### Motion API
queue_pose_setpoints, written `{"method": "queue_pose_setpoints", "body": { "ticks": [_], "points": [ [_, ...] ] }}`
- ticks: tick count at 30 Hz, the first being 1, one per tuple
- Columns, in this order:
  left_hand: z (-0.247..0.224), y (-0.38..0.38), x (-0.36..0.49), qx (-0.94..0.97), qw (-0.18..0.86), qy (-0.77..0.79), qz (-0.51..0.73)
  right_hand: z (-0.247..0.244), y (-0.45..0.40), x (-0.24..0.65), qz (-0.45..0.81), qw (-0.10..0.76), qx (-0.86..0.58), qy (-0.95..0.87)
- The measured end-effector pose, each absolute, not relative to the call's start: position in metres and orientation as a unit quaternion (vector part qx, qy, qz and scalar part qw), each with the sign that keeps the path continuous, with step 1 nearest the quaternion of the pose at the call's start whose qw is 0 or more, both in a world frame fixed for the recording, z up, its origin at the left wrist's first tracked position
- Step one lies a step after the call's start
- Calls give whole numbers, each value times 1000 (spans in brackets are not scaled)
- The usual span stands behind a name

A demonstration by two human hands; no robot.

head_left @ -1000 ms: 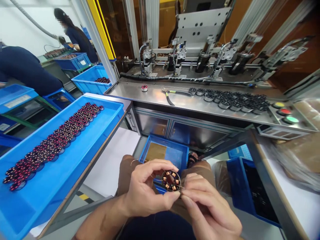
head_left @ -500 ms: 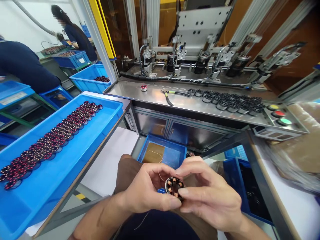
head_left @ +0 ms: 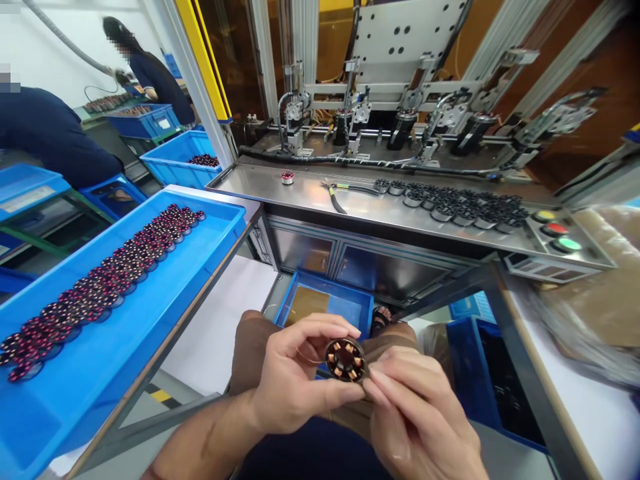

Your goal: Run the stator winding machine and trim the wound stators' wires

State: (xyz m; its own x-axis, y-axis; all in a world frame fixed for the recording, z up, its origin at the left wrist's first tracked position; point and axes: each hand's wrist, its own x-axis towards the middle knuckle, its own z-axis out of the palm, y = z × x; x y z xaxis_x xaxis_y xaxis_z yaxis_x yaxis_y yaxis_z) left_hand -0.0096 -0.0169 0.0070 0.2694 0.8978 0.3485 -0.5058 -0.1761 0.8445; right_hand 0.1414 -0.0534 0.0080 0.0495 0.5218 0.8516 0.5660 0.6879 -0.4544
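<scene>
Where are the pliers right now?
In the head view, the pliers lie upper centre on the metal ledge, between the lone red-topped part at left and the clustered black parts at right.

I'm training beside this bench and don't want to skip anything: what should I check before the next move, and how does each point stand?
1. Left hand gripping the ring part between thumb and fingers: ok.
2. Right hand at the ring part's lower right edge: ok.
3. What the right fingertips pinch: cannot tell, too small and partly hidden.
4. Thin wire by the left fingers, both ends in sight: not ok, its course is lost behind the hand.
5. Pliers lying on the metal ledge, handles spread: ok.
</scene>
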Motion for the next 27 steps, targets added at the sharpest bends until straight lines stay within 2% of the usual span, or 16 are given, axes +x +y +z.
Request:
{"method": "queue_pose_setpoints", "body": {
  "ticks": [4, 7, 11, 18, 27],
  "points": [
    [3, -20, -6, 534, 549, 210, 608, 0, -56, 128, 83, 638, -424, -638],
    [-3, -23, -3, 529, 540, 232, 612, -9, -56, 125, 142, 664, -420, -602],
    [-8, -24, -3, 502, 596, 250, 575, -17, -51, 132, 158, 658, -400, -618],
    [-7, -14, -19, 508, 720, 253, 400, -8, -44, 146, 142, 619, -406, -657],
    [-13, -10, -14, 463, 746, 192, 438, -1, -44, 149, 128, 590, -428, -672]
  ]
}}
